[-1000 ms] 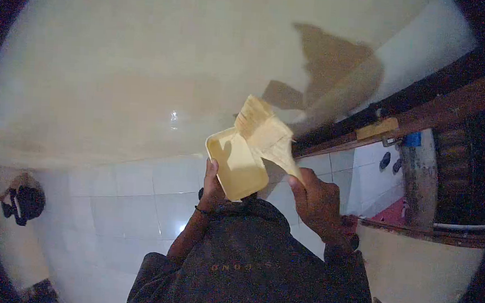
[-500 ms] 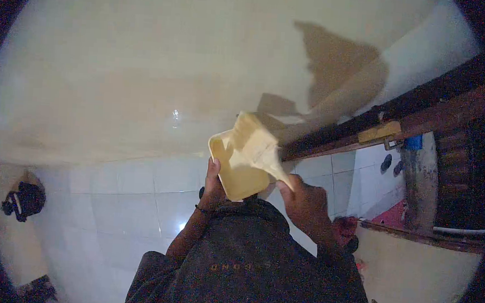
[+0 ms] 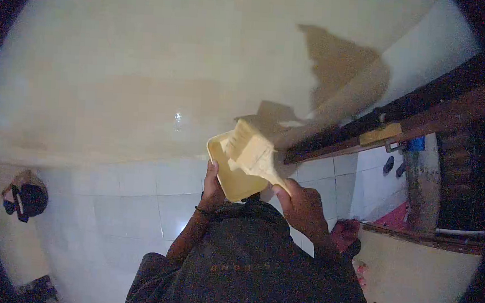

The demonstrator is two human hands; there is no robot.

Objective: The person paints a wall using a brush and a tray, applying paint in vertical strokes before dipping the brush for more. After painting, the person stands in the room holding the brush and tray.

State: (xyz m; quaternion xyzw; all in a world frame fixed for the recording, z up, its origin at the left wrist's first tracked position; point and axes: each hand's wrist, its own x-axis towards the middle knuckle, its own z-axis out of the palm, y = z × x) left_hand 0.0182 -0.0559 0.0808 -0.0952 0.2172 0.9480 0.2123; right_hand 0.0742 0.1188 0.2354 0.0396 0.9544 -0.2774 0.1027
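My left hand (image 3: 213,187) is closed around the left side of a shallow cream-coloured paint tray (image 3: 230,185), held tilted in front of my chest. A wide, cream-coated paintbrush (image 3: 258,153) is in my right hand (image 3: 303,208), gripped by its handle. Its bristle end points up and left, over the tray's upper right part, and hides some of it. Whether the bristles touch the tray I cannot tell. Ahead of both hands rises a cream wall (image 3: 148,51), with shadows of the hands and tools to the right.
White floor tiles (image 3: 134,200) lie below the wall. On the right runs a dark wooden frame (image 3: 360,133), with slippers (image 3: 389,165) and a pink mat (image 3: 393,216) past it. A dark object (image 3: 31,202) sits at far left.
The paintbrush has shifted slightly, its bristle end now lower and further left over the tray. My right hand has dropped a little. The tray stays nearly in place.
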